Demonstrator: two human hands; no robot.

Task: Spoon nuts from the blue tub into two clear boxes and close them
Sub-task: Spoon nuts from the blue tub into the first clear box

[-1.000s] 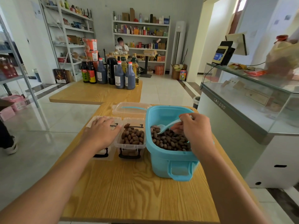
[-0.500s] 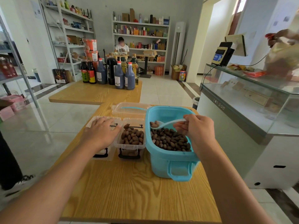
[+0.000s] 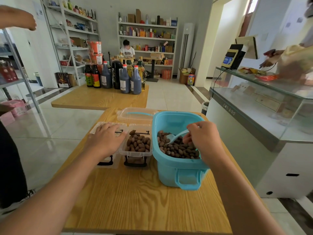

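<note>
Spoon (image 3: 174, 137) slants bowl-down leftward into blue tub (image 3: 179, 168).

The blue tub (image 3: 179, 168) stands open on the desk's right side, a handle loop on its near wall. Brown oval nuts (image 3: 177, 150) cover its floor. A pale blue spoon (image 3: 176, 136) slants into them, bowl down and to the left. Just left of the tub, touching or nearly so, sits a clear box (image 3: 136, 148) with black latches, its lid off, heaped with nuts to about the rim. Left of that lies the second clear box (image 3: 108, 160), mostly hidden, its black latch showing at the near end; whether it holds nuts cannot be told. A clear lid (image 3: 135, 115) lies flat behind the boxes.
</note>
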